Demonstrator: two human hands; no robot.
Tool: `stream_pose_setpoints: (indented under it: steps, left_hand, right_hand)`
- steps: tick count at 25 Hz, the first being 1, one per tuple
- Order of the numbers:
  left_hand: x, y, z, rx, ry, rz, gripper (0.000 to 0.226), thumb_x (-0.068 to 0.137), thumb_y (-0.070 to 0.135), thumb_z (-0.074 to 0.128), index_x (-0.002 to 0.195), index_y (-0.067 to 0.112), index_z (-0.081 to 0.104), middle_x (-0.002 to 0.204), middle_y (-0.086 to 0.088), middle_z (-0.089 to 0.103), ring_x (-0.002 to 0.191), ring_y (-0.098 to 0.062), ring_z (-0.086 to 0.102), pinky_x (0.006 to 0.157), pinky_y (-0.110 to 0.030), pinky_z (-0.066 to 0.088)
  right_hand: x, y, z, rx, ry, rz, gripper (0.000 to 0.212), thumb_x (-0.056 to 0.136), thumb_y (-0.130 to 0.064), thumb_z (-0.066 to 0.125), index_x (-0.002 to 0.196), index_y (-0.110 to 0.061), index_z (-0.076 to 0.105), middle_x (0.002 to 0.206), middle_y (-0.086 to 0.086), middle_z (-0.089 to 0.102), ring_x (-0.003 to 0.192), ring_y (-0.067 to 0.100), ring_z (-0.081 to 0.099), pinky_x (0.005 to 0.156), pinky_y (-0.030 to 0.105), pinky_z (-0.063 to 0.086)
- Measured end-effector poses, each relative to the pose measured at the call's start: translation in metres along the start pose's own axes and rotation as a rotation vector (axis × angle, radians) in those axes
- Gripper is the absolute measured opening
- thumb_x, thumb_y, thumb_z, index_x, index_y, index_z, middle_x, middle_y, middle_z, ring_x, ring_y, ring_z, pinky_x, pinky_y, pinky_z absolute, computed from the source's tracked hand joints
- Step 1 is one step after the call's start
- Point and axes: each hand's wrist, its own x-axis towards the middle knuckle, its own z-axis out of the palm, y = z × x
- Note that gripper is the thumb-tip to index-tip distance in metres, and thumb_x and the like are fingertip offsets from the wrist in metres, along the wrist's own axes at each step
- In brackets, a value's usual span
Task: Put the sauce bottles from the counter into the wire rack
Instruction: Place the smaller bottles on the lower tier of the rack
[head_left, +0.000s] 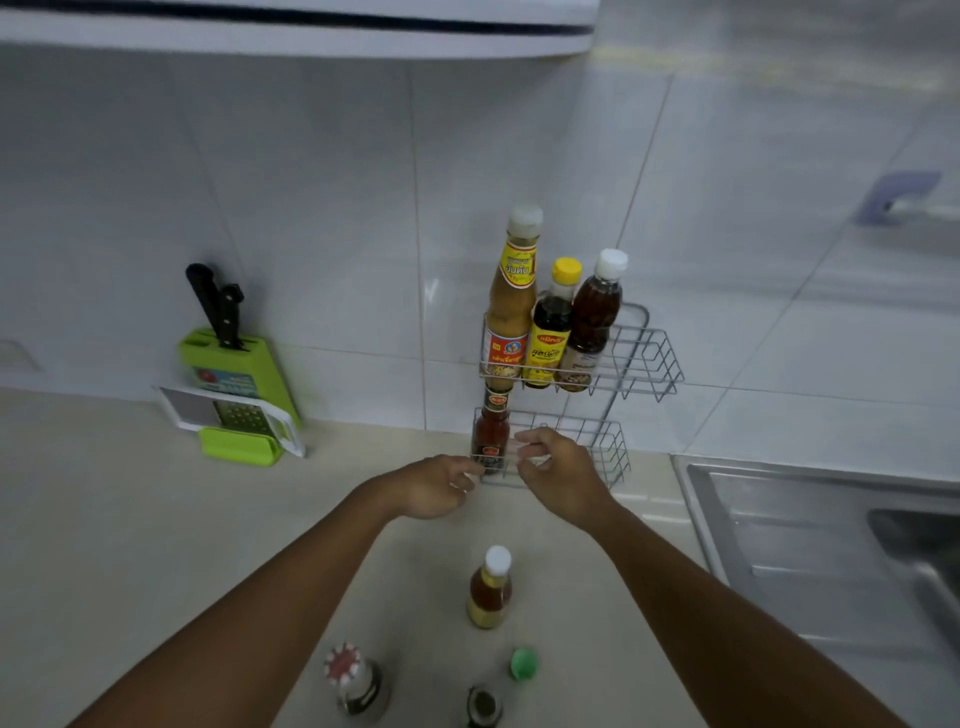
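- Rack (641, 358): white wire, two tiers, on the tiled wall just above the counter (104, 519).
- Top tier holds three bottles upright, side by side: tall tan one (511, 306) at left, yellow-cap one (551, 327) in the middle, white-cap dark one (592, 322) at right.
- Bottom tier: a red sauce bottle (491, 428) stands at its left end, neck reaching up to the top tier's floor.
- Left hand (436, 486): fingers loosely curled, fingertips at the tier's lower left front wire by the red bottle's base (contact unclear, blurred).
- Right hand (558, 467): fingers spread and loosely bent at the bottom tier's front wire, just right of the red bottle; not gripping anything I can see.
- Four bottles on the counter near the camera: amber one (489, 590) with white cap, red-and-white-cap one (356, 680), dark-top one (484, 706), green cap (523, 663).
- Knife block (236, 369) and grater (234, 415) sit well left; sink (831, 545) at right.
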Motion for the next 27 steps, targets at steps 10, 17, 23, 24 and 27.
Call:
stream_pose_setpoints:
  steps: [10, 17, 23, 24, 27]
  left_hand:
    - [-0.054, 0.011, 0.059, 0.395, -0.109, -0.072, 0.081, 0.086, 0.02, 0.071, 0.155, 0.018, 0.029, 0.154, -0.004, 0.047, 0.134, -0.025, 0.051, 0.107, -0.037, 0.046]
    - [-0.09, 0.005, 0.078, -0.136, 0.15, 0.195, 0.079, 0.067, 0.036, 0.09, 0.137, 0.033, 0.053, 0.129, 0.008, 0.063, 0.115, -0.009, 0.062, 0.098, -0.036, 0.055]
    - [-0.127, 0.063, 0.059, -0.333, 0.141, 0.468, 0.045, 0.071, 0.007, 0.079, 0.11, 0.024, 0.066, 0.074, 0.001, 0.066, 0.059, -0.016, 0.063, 0.049, -0.028, 0.051]
    - [-0.13, 0.072, 0.057, -0.321, 0.133, 0.468, 0.042, 0.071, 0.007, 0.079, 0.107, 0.026, 0.066, 0.073, 0.001, 0.065, 0.059, -0.017, 0.062, 0.048, -0.029, 0.052]
    - [-0.131, 0.087, 0.06, 0.223, 0.591, 0.375, 0.052, 0.069, 0.037, 0.079, 0.116, 0.036, 0.058, 0.098, 0.007, 0.07, 0.082, -0.016, 0.068, 0.069, -0.038, 0.06]
  right_hand:
    - [-0.1, 0.003, 0.023, -0.167, -0.311, -0.22, 0.034, 0.08, -0.02, 0.078, 0.113, -0.021, 0.071, 0.104, -0.006, 0.072, 0.083, 0.0, 0.065, 0.082, 0.029, 0.057]
    - [-0.122, -0.033, -0.033, 0.261, -0.005, -0.092, 0.02, 0.084, -0.015, 0.081, 0.101, -0.011, 0.073, 0.084, 0.009, 0.078, 0.069, 0.026, 0.077, 0.072, 0.048, 0.065]
    - [-0.141, -0.087, -0.116, 0.015, 0.141, -0.455, 0.016, 0.093, -0.021, 0.057, 0.08, -0.029, 0.054, 0.062, -0.015, 0.063, 0.053, 0.007, 0.056, 0.051, 0.021, 0.042]
    - [-0.141, -0.09, -0.121, -0.058, 0.138, -0.465, 0.013, 0.092, -0.023, 0.048, 0.082, -0.031, 0.052, 0.061, -0.012, 0.058, 0.053, 0.008, 0.051, 0.051, 0.023, 0.037]
    - [-0.132, -0.084, -0.119, -0.068, 0.213, -0.229, 0.026, 0.088, -0.033, 0.031, 0.089, -0.018, 0.052, 0.062, -0.002, 0.05, 0.056, 0.016, 0.046, 0.05, 0.031, 0.033]
